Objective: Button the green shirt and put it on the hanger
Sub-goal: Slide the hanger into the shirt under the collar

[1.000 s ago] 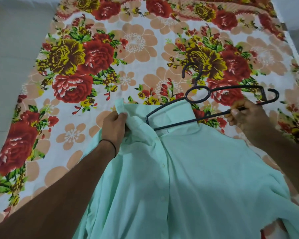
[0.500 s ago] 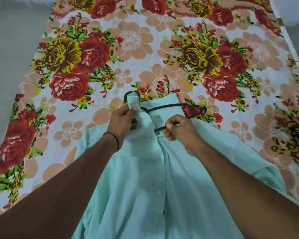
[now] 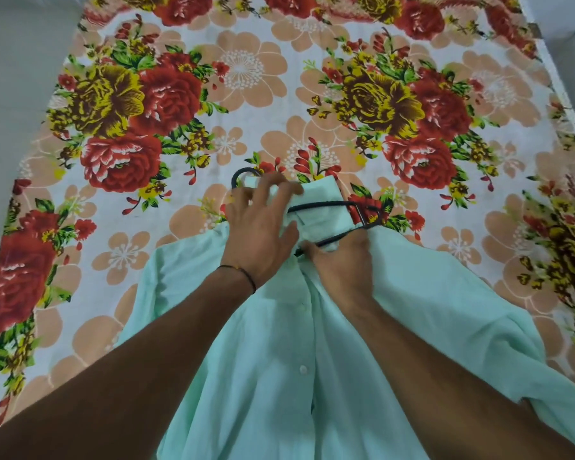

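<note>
A mint-green shirt [image 3: 279, 376] lies front-up on the bed, collar away from me, its placket buttoned. A dark wire hanger [image 3: 365, 214] lies across the collar, partly tucked inside the neck opening; its hook pokes out by my left fingers. My left hand [image 3: 259, 234] rests on the left side of the collar with fingers spread, pressing the fabric. My right hand [image 3: 339, 267] pinches the hanger's lower bar at the neck opening, just right of the placket. The rest of the hanger is hidden under cloth and hands.
A floral bedsheet [image 3: 239, 71] with red and yellow roses covers the bed. Pale floor [image 3: 17, 94] runs along the left edge, and the bed's right edge [image 3: 565, 104] shows at the upper right. The shirt's right sleeve [image 3: 478, 310] spreads toward the right.
The hanger came from above the shirt's right shoulder down into the collar. My right hand moved left to the neck opening. My left hand shifted from gripping the collar to spreading over it.
</note>
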